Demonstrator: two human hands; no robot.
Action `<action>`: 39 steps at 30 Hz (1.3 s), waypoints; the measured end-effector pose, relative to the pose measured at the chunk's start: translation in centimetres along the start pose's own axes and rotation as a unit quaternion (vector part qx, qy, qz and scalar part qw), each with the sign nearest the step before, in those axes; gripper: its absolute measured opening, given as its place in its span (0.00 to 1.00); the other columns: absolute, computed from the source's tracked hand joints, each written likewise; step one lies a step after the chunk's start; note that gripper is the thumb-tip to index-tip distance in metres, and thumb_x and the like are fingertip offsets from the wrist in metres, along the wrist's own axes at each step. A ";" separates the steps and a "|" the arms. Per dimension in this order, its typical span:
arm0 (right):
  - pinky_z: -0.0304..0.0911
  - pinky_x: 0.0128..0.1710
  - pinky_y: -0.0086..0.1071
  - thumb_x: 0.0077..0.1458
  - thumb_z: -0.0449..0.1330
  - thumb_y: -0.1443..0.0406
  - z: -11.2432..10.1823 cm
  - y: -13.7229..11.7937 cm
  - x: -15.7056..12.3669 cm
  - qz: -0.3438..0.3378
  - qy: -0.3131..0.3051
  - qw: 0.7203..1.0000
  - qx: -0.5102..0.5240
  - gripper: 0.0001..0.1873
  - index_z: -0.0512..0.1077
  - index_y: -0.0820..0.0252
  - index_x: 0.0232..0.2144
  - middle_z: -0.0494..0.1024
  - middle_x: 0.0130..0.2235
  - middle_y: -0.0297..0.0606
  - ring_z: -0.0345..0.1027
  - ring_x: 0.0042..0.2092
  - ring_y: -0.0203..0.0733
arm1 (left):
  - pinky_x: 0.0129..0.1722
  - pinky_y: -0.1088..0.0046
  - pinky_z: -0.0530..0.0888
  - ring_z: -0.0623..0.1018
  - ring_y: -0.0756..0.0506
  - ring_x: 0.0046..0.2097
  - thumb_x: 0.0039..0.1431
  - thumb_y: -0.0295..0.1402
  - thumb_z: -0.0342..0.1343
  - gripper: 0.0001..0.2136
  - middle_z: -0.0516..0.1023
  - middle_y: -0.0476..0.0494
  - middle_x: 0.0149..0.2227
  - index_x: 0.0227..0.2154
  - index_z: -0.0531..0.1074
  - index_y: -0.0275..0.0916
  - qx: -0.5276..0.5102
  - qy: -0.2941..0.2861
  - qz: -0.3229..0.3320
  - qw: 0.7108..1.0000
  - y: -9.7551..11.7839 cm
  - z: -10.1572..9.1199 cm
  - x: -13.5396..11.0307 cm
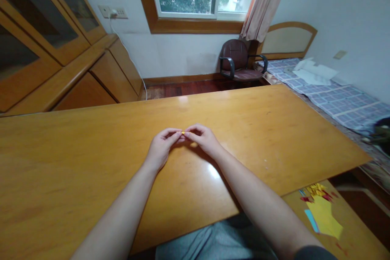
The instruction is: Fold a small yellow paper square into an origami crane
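Just above the wooden table (91,154), my left hand (163,144) and my right hand (203,139) meet fingertip to fingertip. Between them they pinch a tiny yellow piece (183,133), which looks like folded paper. Both hands are closed, thumbs and forefingers pressed on either end of it. Most of the piece is hidden by the fingers, so its exact shape cannot be made out.
On a lower surface at the right lie yellow paper sheets (326,217), a blue strip (312,221) and a heap of small yellow folded pieces (317,189) with red bits. A chair (236,59), a bed (335,93) and a wooden cabinet (82,77) stand beyond the table.
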State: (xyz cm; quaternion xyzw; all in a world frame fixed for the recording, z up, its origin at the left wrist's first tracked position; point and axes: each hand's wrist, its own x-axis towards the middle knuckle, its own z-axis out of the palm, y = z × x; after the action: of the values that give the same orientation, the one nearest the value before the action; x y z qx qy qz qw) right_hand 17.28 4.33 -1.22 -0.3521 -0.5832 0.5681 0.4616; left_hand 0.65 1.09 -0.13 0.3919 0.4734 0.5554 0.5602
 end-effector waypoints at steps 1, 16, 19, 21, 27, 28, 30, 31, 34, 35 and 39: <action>0.63 0.38 0.30 0.50 0.66 0.58 0.0 0.0 0.0 0.000 -0.002 1.000 0.001 0.11 0.76 0.61 0.32 0.77 0.33 0.34 0.69 0.35 0.35 | 0.42 0.67 0.78 0.81 0.47 0.34 0.43 0.39 0.71 0.15 0.81 0.44 0.32 0.32 0.78 0.35 0.000 0.003 -0.004 1.000 0.1 0.0 0.0; 0.64 0.33 0.29 0.46 0.68 0.55 0.2 -0.4 0.0 0.045 0.004 0.998 0.044 0.16 0.75 0.62 0.31 0.77 0.28 0.33 0.68 0.30 0.34 | 0.43 0.66 0.79 0.82 0.44 0.36 0.47 0.43 0.67 0.17 0.82 0.41 0.32 0.34 0.77 0.33 -0.021 -0.009 -0.018 1.000 0.1 0.1 0.1; 0.64 0.33 0.29 0.45 0.68 0.56 0.2 -0.4 0.1 0.043 0.008 0.998 0.047 0.15 0.76 0.62 0.30 0.77 0.28 0.33 0.68 0.30 0.34 | 0.43 0.67 0.79 0.82 0.45 0.36 0.48 0.44 0.67 0.17 0.82 0.41 0.33 0.34 0.77 0.34 -0.019 -0.013 -0.017 1.000 0.2 0.1 0.0; 0.63 0.33 0.29 0.45 0.68 0.56 0.2 -0.4 0.1 0.045 0.006 0.998 0.048 0.15 0.76 0.62 0.30 0.77 0.28 0.34 0.68 0.30 0.34 | 0.43 0.67 0.78 0.81 0.45 0.36 0.46 0.42 0.68 0.17 0.82 0.42 0.34 0.34 0.77 0.35 0.001 -0.013 -0.009 1.000 0.1 0.1 0.0; 0.64 0.35 0.30 0.46 0.68 0.55 0.2 -0.4 -0.1 0.044 -0.006 0.998 0.038 0.16 0.76 0.63 0.31 0.78 0.30 0.35 0.69 0.31 0.35 | 0.38 0.70 0.77 0.80 0.47 0.32 0.45 0.40 0.69 0.15 0.81 0.44 0.30 0.33 0.78 0.35 0.042 -0.011 0.009 0.999 -0.2 -0.2 0.2; 0.63 0.35 0.30 0.46 0.68 0.55 0.2 -0.4 -0.1 0.040 -0.003 0.999 0.033 0.16 0.76 0.63 0.31 0.78 0.30 0.35 0.69 0.31 0.35 | 0.37 0.71 0.77 0.79 0.47 0.32 0.45 0.40 0.69 0.15 0.81 0.44 0.29 0.32 0.78 0.35 0.046 -0.009 0.009 0.999 -0.2 -0.2 0.2; 0.63 0.35 0.30 0.47 0.67 0.56 0.2 -0.4 -0.1 0.034 -0.001 0.999 0.024 0.15 0.76 0.62 0.31 0.78 0.30 0.35 0.69 0.31 0.35 | 0.36 0.71 0.76 0.79 0.47 0.31 0.45 0.41 0.69 0.15 0.81 0.43 0.29 0.32 0.78 0.35 0.051 -0.006 0.008 0.999 -0.1 -0.2 0.1; 0.63 0.35 0.30 0.47 0.67 0.56 0.2 -0.5 -0.1 0.032 -0.001 0.999 0.020 0.15 0.76 0.62 0.31 0.78 0.30 0.35 0.69 0.31 0.35 | 0.36 0.71 0.76 0.79 0.47 0.31 0.45 0.41 0.69 0.16 0.81 0.43 0.28 0.32 0.78 0.34 0.052 -0.004 0.007 0.999 -0.1 -0.2 0.1; 0.63 0.33 0.29 0.47 0.67 0.56 0.2 -0.5 0.0 0.030 -0.001 0.999 0.012 0.15 0.76 0.62 0.31 0.77 0.29 0.34 0.68 0.30 0.35 | 0.35 0.71 0.76 0.79 0.47 0.31 0.46 0.41 0.69 0.15 0.81 0.43 0.29 0.32 0.79 0.34 0.047 -0.005 0.002 0.999 -0.1 -0.3 0.1; 0.63 0.33 0.29 0.47 0.67 0.56 0.2 -0.5 0.0 0.030 0.001 0.999 0.010 0.14 0.76 0.62 0.30 0.77 0.28 0.34 0.68 0.30 0.35 | 0.35 0.72 0.76 0.79 0.47 0.31 0.47 0.41 0.68 0.15 0.81 0.43 0.29 0.32 0.79 0.34 0.045 -0.006 0.002 0.999 -0.2 -0.3 0.1; 0.63 0.32 0.29 0.47 0.66 0.56 0.2 -0.5 0.0 0.039 0.006 0.999 0.012 0.14 0.75 0.62 0.30 0.77 0.28 0.34 0.68 0.29 0.35 | 0.35 0.71 0.76 0.79 0.47 0.31 0.48 0.41 0.67 0.15 0.81 0.42 0.29 0.32 0.78 0.34 0.036 -0.010 -0.001 0.999 -0.6 -0.6 0.3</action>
State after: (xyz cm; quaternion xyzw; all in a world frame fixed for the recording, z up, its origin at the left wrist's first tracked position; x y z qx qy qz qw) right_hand 17.11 4.21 -0.75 -0.3722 -0.5595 0.5905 0.4469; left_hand 0.17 1.31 -0.88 0.4167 0.4883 0.5333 0.5509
